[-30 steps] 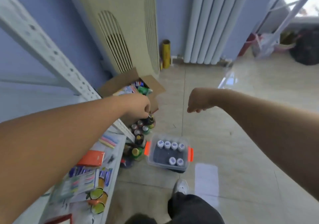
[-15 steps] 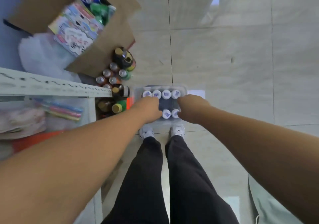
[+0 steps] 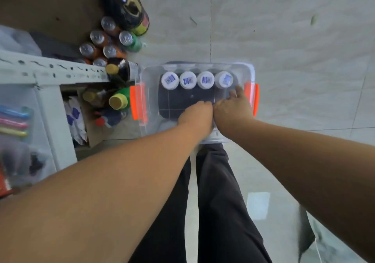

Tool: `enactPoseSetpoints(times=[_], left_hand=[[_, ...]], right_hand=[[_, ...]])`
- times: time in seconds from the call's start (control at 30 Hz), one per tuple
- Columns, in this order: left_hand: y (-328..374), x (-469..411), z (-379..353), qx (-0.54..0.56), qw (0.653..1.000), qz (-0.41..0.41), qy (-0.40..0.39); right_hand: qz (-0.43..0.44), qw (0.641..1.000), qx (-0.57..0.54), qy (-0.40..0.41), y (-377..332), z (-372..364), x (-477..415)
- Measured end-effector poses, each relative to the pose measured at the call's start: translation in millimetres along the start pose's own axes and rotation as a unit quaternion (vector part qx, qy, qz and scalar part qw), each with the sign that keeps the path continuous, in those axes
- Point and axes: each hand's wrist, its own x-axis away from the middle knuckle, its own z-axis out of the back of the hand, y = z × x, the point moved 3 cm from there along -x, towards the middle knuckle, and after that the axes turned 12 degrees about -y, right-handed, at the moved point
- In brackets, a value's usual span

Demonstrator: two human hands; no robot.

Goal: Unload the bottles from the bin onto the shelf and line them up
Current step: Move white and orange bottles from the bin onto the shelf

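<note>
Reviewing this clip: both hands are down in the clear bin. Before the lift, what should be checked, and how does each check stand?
1. Bin open on top, bottles reachable: ok; the clear bin has no lid on.
2. Both hands inside the bin: ok; left hand and right hand are at its near side.
3. Each hand gripping a bottle: cannot tell; the hands hide whatever is beneath them.
4. Far row upright: ok; four white-capped bottles stand side by side.
5. Free shelf space for lining up: cannot tell; only the shelf frame and a cluttered lower level show.
</note>
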Motion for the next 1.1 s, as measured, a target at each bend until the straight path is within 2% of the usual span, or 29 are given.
enactPoseSetpoints(times=[0.07, 0.2, 0.3, 0.43, 0.57, 0.63, 0.87, 0.97, 1.1], left_hand=[[-1.0, -7.2, -3.7, 0.000, 1.000, -0.004, 0.020], [-4.2, -3.4, -0.7, 0.002, 0.999, -0.024, 0.028], [-2.8, 17.2, 20.8, -0.005, 0.998, -0.043, 0.044], [9.4, 74.1, 90.1, -0.009, 0.997, -0.069, 0.036], [41.3, 169.0, 201.0, -0.068, 0.993, -0.094, 0.037], [65.1, 224.5, 256.8, -0.099, 0.989, -0.100, 0.034], [165.1, 446.9, 426.0, -0.212, 0.971, -0.095, 0.059], [198.8, 547.0, 465.5, -0.215, 0.969, -0.085, 0.090], [222.7, 655.8, 485.2, -0.171, 0.967, -0.086, 0.167]], right_hand=[[0.011, 1.000, -0.002, 0.000, -2.1, -2.4, -3.4], [0.049, 0.989, -0.088, 0.112, 1.5, -0.7, 6.5], [0.048, 0.975, -0.162, 0.147, 6.7, 10.6, 27.1], [0.039, 0.936, -0.321, 0.140, 39.1, 50.9, 79.5], [0.078, 0.899, -0.409, 0.138, 106.8, 118.2, 171.4], [0.085, 0.893, -0.413, 0.155, 144.5, 157.9, 226.9], [0.054, 0.909, -0.326, 0.255, 249.4, 298.3, 446.5], [0.040, 0.910, -0.292, 0.291, 272.7, 344.7, 538.0], [0.081, 0.893, -0.305, 0.321, 279.2, 384.7, 635.4]])
